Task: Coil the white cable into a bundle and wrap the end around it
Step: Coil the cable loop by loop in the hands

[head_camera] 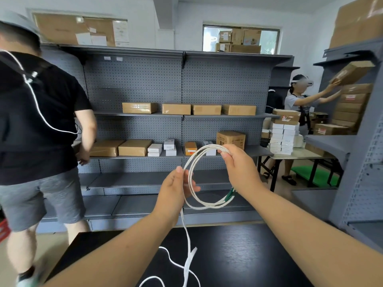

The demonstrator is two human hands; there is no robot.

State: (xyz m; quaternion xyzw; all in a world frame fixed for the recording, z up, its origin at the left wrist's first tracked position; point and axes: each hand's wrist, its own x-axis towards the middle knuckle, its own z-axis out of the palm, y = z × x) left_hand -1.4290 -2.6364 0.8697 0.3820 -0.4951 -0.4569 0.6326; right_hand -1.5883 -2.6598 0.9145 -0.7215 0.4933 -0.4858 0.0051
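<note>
Pinched white cable (207, 206) coil in left hand (176, 191) and right hand (238, 166), raised over black table (248, 255) far edge; slack draped on table; gray shelving (145, 125) ahead, person (41, 121) close left.

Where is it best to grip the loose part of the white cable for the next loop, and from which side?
Probably pinch the white cable just below the left hand, coming from the right: it hangs straight and free there.

No text can be read — print on the cardboard box (230, 139) and white shelf tags (113, 58) is blurred.
</note>
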